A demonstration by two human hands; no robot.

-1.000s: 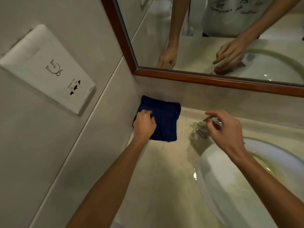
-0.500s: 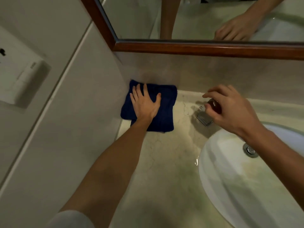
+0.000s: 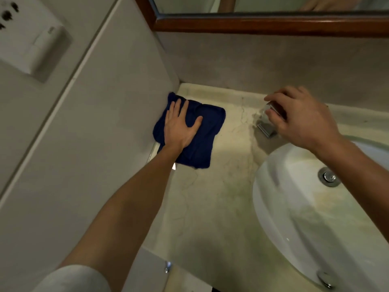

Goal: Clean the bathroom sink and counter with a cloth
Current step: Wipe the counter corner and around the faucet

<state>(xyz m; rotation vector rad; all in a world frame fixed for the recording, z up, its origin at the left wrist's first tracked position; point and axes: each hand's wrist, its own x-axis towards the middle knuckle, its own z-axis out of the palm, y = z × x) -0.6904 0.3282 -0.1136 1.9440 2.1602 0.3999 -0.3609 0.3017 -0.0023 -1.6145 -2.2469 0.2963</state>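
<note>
A dark blue cloth (image 3: 190, 131), folded into a rough square, lies flat on the pale stone counter (image 3: 216, 199) near its back left corner, its left edge against the side wall (image 3: 109, 114). The left hand (image 3: 180, 126) presses down on the cloth with palm flat and fingers spread wide, gripping nothing. To the right, at the back edge of the counter, the right hand (image 3: 303, 119) curls loosely over a small chrome tap (image 3: 267, 128); the fingers are bent around its top, though whether they truly clasp it cannot be told. Just below the tap sits the white sink (image 3: 294, 207), its drain (image 3: 328, 177) visible. A wooden mirror frame (image 3: 263, 24) runs along the wall above, and a white wall box (image 3: 27, 36) hangs at far left. Greenish staining marks the counter and basin. A likely risk: with only a flat palm on it, the cloth could bunch or slide out from under the hand during a wipe, leaving the corner seam untouched.
</note>
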